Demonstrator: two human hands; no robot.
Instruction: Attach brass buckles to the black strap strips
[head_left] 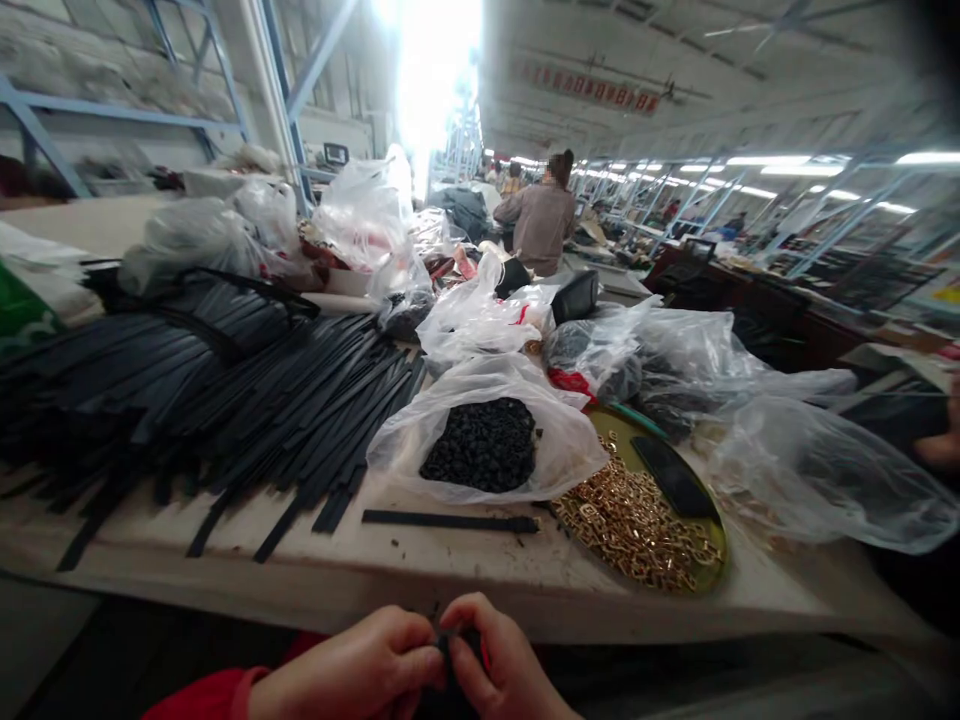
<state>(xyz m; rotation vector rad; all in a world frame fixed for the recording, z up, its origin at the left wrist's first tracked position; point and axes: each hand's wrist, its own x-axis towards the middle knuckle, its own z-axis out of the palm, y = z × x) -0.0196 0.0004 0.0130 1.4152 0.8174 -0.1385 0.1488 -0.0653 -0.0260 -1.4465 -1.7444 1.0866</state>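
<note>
At the table's near edge, my left hand (364,660) and my right hand (506,660) meet, fingers pinched together on a small dark piece (442,640). Its kind is mostly hidden by the fingers. Just beyond them, a single black strap (450,521) lies crosswise on the tabletop. An open plastic bag (390,455) behind that strap holds many small black pieces (480,445). To the right, gold-coloured buckles (637,520) are heaped in a round yellowish tray (712,575).
Many black straps (300,400) are piled across the left of the table (300,580). A dark phone-like slab (673,477) lies in the tray. More plastic bags (825,470) crowd the right and back. Another person (544,220) stands farther off, facing away.
</note>
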